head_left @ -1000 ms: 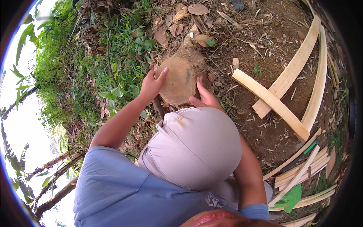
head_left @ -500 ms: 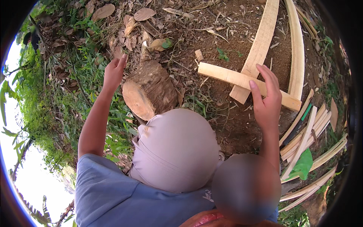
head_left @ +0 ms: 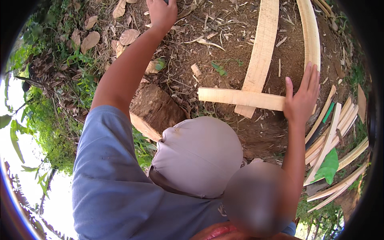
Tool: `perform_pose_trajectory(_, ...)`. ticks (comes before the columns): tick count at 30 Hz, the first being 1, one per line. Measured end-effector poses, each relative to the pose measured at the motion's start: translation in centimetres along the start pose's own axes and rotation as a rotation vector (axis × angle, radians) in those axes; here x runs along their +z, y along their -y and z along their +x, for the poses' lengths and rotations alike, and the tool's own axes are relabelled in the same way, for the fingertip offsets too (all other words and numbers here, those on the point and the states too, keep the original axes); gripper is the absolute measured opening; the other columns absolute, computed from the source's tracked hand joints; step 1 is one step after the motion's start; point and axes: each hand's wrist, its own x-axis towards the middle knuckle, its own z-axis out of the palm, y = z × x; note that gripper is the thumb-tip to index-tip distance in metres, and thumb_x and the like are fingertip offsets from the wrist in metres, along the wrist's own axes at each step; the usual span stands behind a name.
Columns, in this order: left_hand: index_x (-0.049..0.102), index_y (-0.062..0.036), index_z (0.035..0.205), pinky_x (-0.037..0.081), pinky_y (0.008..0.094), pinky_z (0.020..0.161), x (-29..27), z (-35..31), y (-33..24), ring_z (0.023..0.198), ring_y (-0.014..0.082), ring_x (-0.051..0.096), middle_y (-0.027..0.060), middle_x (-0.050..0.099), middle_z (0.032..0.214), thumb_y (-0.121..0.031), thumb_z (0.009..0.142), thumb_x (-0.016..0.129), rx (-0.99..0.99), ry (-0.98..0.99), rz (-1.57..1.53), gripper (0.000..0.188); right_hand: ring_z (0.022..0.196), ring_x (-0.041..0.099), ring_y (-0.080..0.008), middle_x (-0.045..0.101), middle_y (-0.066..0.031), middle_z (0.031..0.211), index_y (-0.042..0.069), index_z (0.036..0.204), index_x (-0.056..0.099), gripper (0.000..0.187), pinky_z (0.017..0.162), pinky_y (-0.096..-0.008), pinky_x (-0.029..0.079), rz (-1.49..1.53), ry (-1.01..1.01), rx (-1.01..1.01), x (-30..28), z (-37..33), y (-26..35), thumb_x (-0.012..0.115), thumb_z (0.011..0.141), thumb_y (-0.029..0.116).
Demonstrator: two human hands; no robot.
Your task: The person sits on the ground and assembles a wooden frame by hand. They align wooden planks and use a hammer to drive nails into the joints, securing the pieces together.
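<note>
Stretched far forward, my left hand (head_left: 162, 15) reaches the top edge of the view, where its fingertips are cut off. Its fingers are closed about something dark, of which only a sliver shows. My right hand (head_left: 303, 94) lies flat with fingers stretched, resting over the right end of a short wooden crosspiece (head_left: 226, 95). Its fingertips touch the long plank (head_left: 310, 34) on the right. The crosspiece lies across the near end of another long plank (head_left: 262, 44), which runs away from me on the soil.
A cut log (head_left: 156, 107) stands left of my knee (head_left: 202, 158). Right of my forearm lie several thin wood strips (head_left: 330, 140), a dark tool with a green part (head_left: 328, 113) and a green leaf (head_left: 327, 166). A small wood offcut (head_left: 196, 70), shavings and dry leaves (head_left: 130, 37) litter the ground.
My left hand has swung forward and right, from above the log to the top edge. My right hand has slid right along the crosspiece and flattened; the crosspiece has turned nearly level.
</note>
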Motion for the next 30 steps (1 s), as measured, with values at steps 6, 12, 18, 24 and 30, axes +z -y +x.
perform_pose_trajectory(6, 0.028, 0.0036, 0.168, 0.002, 0.0538, 0.138, 1.5, -0.4, -2.0, 0.169, 0.0373, 0.014, 0.0211, 0.026, 0.179, -0.043, 0.110, 0.052, -0.043, 0.044, -0.011, 0.078, 0.163, 0.032, -0.0419, 0.034, -0.0204, 0.176, 0.010, 0.172, 0.036, 0.086, 0.131, -0.0596, 0.026, 0.061, 0.022, 0.034, -0.5, 0.4, 0.3, 0.066, 0.104, 0.053)
perform_pose_trajectory(12, 0.026, -0.0020, 0.172, 0.007, 0.0517, 0.139, 1.8, 0.1, -2.0, 0.170, 0.0390, 0.011, 0.0197, 0.019, 0.182, -0.038, 0.112, 0.043, -0.177, 0.030, 0.100, 0.073, 0.163, 0.030, -0.0445, 0.033, -0.0223, 0.177, 0.010, 0.172, 0.037, 0.083, 0.130, -0.0614, 0.025, 0.080, 0.065, 0.104, -0.9, 1.1, 1.3, 0.063, 0.106, 0.052)
perform_pose_trajectory(18, 0.026, -0.0054, 0.174, 0.010, 0.0514, 0.139, 1.4, 0.1, -2.5, 0.170, 0.0358, 0.013, 0.0153, 0.018, 0.184, -0.046, 0.114, 0.031, -0.226, 0.056, 0.202, 0.072, 0.163, 0.027, -0.0484, 0.033, -0.0153, 0.178, 0.007, 0.172, 0.036, 0.085, 0.128, -0.0700, 0.023, -0.010, 0.127, 0.240, -1.0, 1.6, 1.5, 0.062, 0.105, 0.053)
perform_pose_trajectory(24, 0.030, -0.0085, 0.174, 0.012, 0.0560, 0.138, 1.8, 0.0, -1.7, 0.168, 0.0399, 0.019, 0.0167, 0.022, 0.183, -0.053, 0.113, 0.031, -0.196, 0.021, 0.215, 0.076, 0.163, 0.031, -0.0447, 0.036, -0.0129, 0.177, 0.010, 0.172, 0.036, 0.084, 0.123, -0.0615, 0.032, 0.056, 0.081, 0.276, -1.0, 1.5, 1.5, 0.062, 0.105, 0.053)
perform_pose_trajectory(30, 0.030, -0.0080, 0.174, 0.014, 0.0570, 0.137, 1.8, -0.3, -0.9, 0.168, 0.0405, 0.019, 0.0201, 0.023, 0.182, -0.057, 0.113, 0.030, -0.165, 0.023, 0.218, 0.078, 0.163, 0.031, -0.0386, 0.035, -0.0045, 0.178, 0.018, 0.172, 0.038, 0.089, 0.120, -0.0602, 0.036, 0.108, 0.101, 0.345, -1.5, 1.4, 1.2, 0.069, 0.098, 0.055)
